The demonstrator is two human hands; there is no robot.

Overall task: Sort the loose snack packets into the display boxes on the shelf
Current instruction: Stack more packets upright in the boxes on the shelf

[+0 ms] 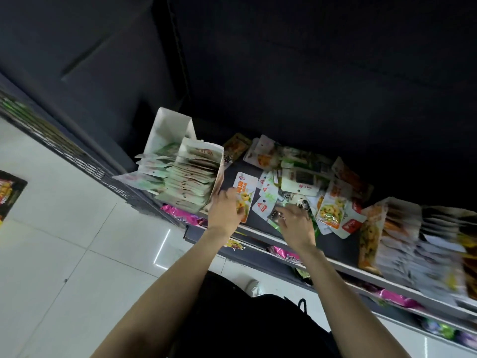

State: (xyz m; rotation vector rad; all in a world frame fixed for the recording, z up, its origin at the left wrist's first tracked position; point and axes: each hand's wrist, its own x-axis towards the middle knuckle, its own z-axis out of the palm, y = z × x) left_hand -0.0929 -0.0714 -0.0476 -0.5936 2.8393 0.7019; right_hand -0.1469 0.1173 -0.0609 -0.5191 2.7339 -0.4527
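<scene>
Loose snack packets (296, 177) lie in a heap on the dark shelf (335, 244), between two display boxes. The left display box (178, 161) is white and packed with upright pale green packets. The right display box (402, 236) holds rows of orange and white packets and is blurred. My left hand (225, 214) rests at the shelf's front edge, its fingers curled on an orange and white packet (245, 195). My right hand (296, 226) reaches into the heap, fingers bent over a dark packet (277, 215) and a green one beneath it.
Below the shelf's front rail (260, 233) a lower shelf holds pink packets (178, 214). White floor tiles (64, 228) spread to the left. A dark panel (309, 73) closes the space above and behind the shelf. A white shoe (254, 286) shows on the floor.
</scene>
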